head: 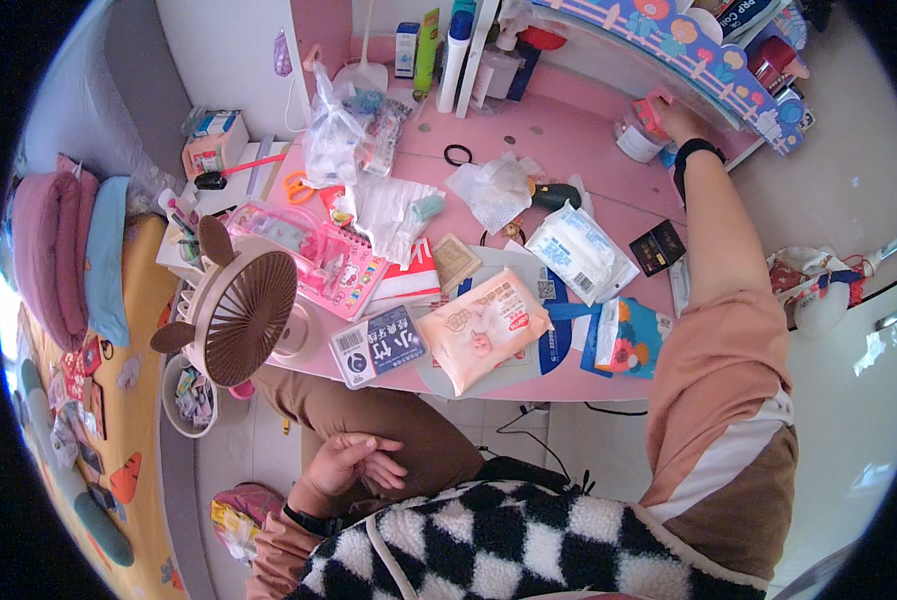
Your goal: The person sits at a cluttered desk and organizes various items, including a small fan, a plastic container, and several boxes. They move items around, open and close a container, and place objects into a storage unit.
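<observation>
My right hand (677,118) reaches to the far right of the pink desk (606,184). It touches a clear jar with a pink lid (641,135); its fingers are partly hidden, so the grip cannot be told. Over my lap, my left hand (362,461) holds nothing, with its fingers loosely apart. A peach pack of wipes (486,330) lies at the desk's front edge beside a blue and white box (378,346). Behind them are a white packet (582,253), a black box (657,247) and crumpled bubble wrap (493,191).
A brown and cream fan (246,315) stands at the desk's left front. Orange-handled scissors (298,187), a pink notebook (351,277) and a tied plastic bag (333,139) lie behind it. A bin (191,397) stands below left, beside the bed (144,300).
</observation>
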### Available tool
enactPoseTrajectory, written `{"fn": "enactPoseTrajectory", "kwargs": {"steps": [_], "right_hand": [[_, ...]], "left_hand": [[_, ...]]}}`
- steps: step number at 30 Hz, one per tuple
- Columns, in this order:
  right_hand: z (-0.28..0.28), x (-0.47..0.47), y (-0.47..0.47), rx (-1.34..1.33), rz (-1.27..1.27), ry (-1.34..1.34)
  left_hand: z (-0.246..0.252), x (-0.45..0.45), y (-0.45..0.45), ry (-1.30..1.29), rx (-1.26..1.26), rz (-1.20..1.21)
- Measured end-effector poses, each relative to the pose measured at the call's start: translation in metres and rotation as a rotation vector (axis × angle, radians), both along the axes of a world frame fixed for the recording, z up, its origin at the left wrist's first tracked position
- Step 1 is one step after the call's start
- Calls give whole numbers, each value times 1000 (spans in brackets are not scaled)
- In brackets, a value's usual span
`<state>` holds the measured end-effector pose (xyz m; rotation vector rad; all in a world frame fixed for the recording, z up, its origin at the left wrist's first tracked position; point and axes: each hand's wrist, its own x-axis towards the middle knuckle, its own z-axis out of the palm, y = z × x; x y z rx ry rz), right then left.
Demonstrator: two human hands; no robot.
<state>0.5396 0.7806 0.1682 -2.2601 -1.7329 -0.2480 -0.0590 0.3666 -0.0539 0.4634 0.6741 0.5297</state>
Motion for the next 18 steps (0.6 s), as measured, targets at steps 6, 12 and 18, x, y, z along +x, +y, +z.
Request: {"fn": "enactPoseTrajectory", "kwargs": {"steps": [6, 12, 18], "right_hand": [[-19, -3, 4, 112, -115, -171], [-7, -14, -11, -16, -179, -112], [-12, -50, -52, 107, -190, -397]], "left_hand": [[-4, -2, 4, -8, -7, -11], [-1, -5, 4, -14, -30, -26], [-10, -10, 14, -39, -7, -55]]}}
